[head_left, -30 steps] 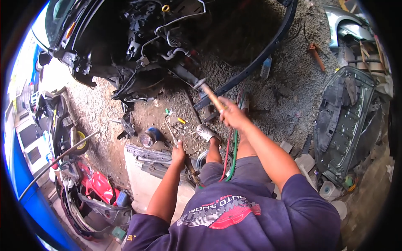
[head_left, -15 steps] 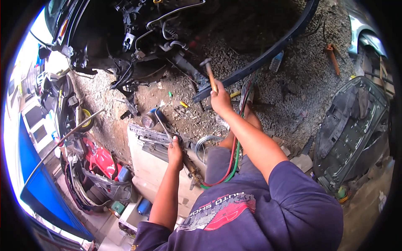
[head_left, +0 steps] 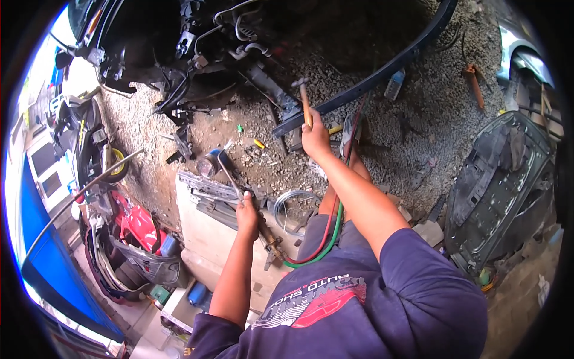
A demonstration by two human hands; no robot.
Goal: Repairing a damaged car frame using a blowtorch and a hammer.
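My left hand [head_left: 247,218] is closed round the handle of a gas torch [head_left: 229,172], whose thin bent tube points away from me. A small pale streak shows just off the torch's tip. Red and green hoses [head_left: 330,242] run from the torch's rear across my lap. In my right hand [head_left: 315,139] is a hammer [head_left: 304,102], gripped by its wooden handle with the metal head up. The hammer is over a long dark curved metal beam [head_left: 371,85], near its end. Whether the head touches anything, I cannot tell. A flat metal bracket [head_left: 269,90] meets the beam there.
A stripped vehicle front [head_left: 197,60] with hanging pipes and wires lies ahead. Beside my knees are a pale panel [head_left: 209,239], a coil of wire [head_left: 287,215] and a can [head_left: 208,164]. A dark panel [head_left: 502,185] leans at right; red bodywork [head_left: 136,222] sits at left. Gravel [head_left: 418,137] covers the ground.
The view has shifted slightly. The hammer stays raised by the beam's end, its head a little further right. A pale streak now shows by the torch tip. Both grips are unchanged.
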